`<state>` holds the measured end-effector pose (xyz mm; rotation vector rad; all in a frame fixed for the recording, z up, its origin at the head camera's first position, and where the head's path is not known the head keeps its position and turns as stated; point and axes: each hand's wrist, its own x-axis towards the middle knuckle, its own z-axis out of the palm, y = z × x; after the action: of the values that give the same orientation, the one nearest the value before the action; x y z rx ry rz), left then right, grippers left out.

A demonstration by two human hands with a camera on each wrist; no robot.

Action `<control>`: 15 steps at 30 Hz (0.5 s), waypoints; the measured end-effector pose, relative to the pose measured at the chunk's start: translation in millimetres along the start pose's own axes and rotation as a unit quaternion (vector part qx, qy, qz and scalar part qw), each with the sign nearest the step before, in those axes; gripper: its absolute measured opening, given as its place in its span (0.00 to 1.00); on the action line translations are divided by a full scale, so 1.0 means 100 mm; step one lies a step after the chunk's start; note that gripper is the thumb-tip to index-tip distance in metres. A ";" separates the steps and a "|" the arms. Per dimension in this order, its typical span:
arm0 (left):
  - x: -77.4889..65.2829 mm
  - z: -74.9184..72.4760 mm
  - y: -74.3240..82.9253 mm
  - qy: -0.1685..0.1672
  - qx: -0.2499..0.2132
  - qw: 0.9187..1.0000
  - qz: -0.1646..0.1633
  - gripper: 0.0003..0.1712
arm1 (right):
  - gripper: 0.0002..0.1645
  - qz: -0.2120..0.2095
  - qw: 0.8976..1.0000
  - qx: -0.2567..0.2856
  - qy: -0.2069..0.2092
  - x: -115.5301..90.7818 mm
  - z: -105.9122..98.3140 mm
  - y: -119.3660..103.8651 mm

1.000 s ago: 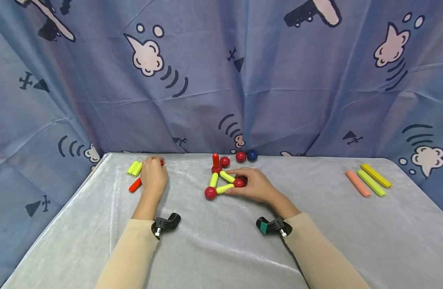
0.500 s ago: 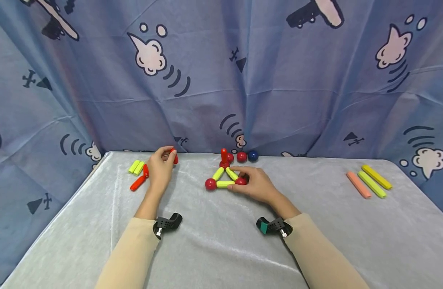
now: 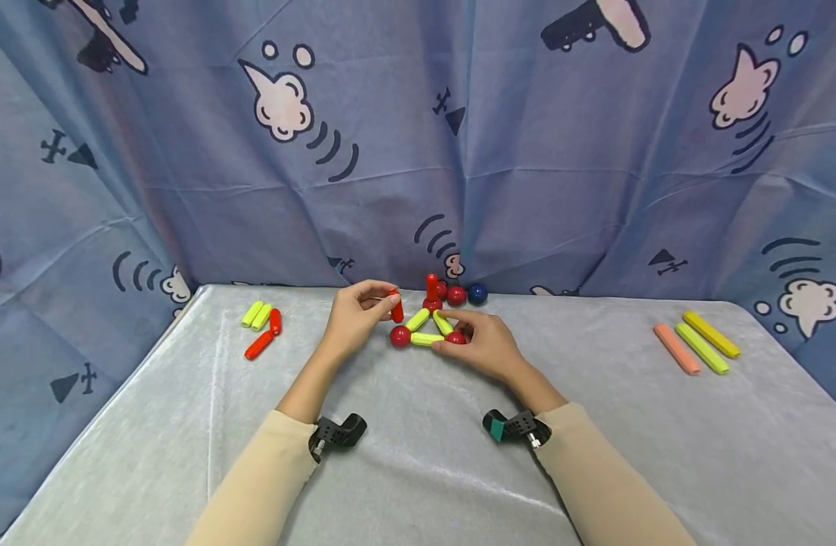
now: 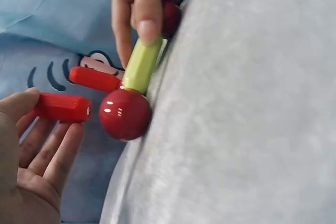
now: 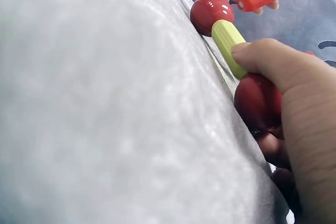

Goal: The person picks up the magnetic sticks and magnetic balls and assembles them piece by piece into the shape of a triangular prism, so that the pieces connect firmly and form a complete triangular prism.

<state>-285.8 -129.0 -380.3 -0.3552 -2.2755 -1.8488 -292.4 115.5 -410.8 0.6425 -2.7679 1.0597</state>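
Note:
My left hand (image 3: 355,317) pinches a short red rod (image 3: 397,306) between thumb and fingers, holding it upright just above the left corner ball (image 3: 400,336) of a triangle. The triangle is built from short lime-yellow rods (image 3: 427,340) joined by dark red balls. On its back ball (image 3: 433,305) another red rod (image 3: 432,286) stands upright. My right hand (image 3: 484,345) grips the triangle's right corner, thumb on the front lime rod (image 5: 229,43) and fingers at the right side rod. The right corner ball (image 5: 258,100) is partly hidden by that hand.
Loose red balls (image 3: 456,295) and a dark blue ball (image 3: 477,294) lie along the back edge. At left are two short lime rods (image 3: 257,315) and two red rods (image 3: 259,345). Longer rods, orange (image 3: 677,349), lime (image 3: 702,347) and yellow (image 3: 711,334), lie far right. A patterned curtain (image 3: 418,152) hangs behind.
My left hand has picked up a red rod from the left group and carried it right to the triangle. My right hand has turned the triangle and shifted it slightly back.

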 end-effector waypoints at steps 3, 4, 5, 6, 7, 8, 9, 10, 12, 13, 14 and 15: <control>-0.01 0.02 -0.03 -0.015 0.023 1.000 0.006 0.12 | 0.34 0.001 1.000 -0.001 0.000 0.00 0.00 -0.01; -0.01 0.02 -0.04 -0.019 0.030 0.999 0.009 0.12 | 0.34 0.001 1.000 -0.002 0.000 0.00 -0.01 -0.01; -0.01 0.02 -0.05 -0.023 0.034 0.999 0.012 0.13 | 0.34 0.001 1.000 -0.003 0.000 0.00 -0.01 -0.01; -0.01 0.02 -0.06 -0.027 0.037 0.999 0.013 0.13 | 0.34 0.001 1.000 -0.004 0.001 0.00 -0.01 -0.01; -0.01 0.02 -0.07 -0.031 0.041 0.999 0.014 0.14 | 0.34 0.003 1.000 -0.004 0.001 0.00 -0.01 -0.02; -0.01 0.01 -0.07 -0.036 0.041 0.998 0.013 0.15 | 0.34 0.004 1.000 -0.005 0.000 -0.01 -0.01 -0.02; -0.01 0.01 -0.08 -0.044 0.043 0.998 0.013 0.17 | 0.34 0.006 1.000 -0.006 0.000 -0.01 -0.01 -0.02; -0.01 0.01 -0.09 -0.051 0.045 0.998 0.012 0.18 | 0.35 0.009 1.000 -0.007 -0.001 -0.01 -0.01 -0.03; -0.01 0.01 -0.10 -0.066 0.047 0.997 0.008 0.22 | 0.35 0.016 1.000 -0.009 -0.001 -0.01 -0.01 -0.03; -0.01 0.00 -0.10 -0.072 0.049 0.996 0.008 0.24 | 0.35 0.018 1.000 -0.011 -0.001 0.00 -0.01 -0.04; -0.01 0.01 -0.10 -0.078 0.048 0.996 0.007 0.26 | 0.35 0.021 1.000 -0.013 -0.002 0.00 -0.01 -0.05; -0.01 0.01 -0.10 -0.080 0.050 0.996 0.006 0.27 | 0.36 0.023 1.000 -0.014 -0.002 0.00 -0.01 -0.06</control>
<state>-287.5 -130.4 -390.2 -0.5187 -2.4519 -1.7513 -289.8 112.4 -406.2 0.5806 -2.8084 1.0273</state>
